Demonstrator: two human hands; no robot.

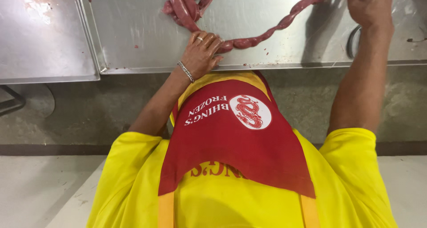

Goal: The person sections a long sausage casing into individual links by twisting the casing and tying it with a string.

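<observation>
A long reddish raw sausage rope (284,21), twisted into links, lies across the steel table (133,28). One end of it is piled in a coil (187,3) at the top centre. My left hand (201,53), with a ring and a bracelet, is closed over the rope near the table's front edge. My right hand (370,6) grips the rope's other stretch at the top right, lifted a little off the table. I wear a yellow shirt and a red apron (235,139) with a white round emblem.
A second steel surface (40,36) adjoins the table on the left, with a raised seam between them. A dark curved object (353,41) lies by my right wrist. Small meat specks dot the steel. Below the table edge are a concrete wall and a pale floor.
</observation>
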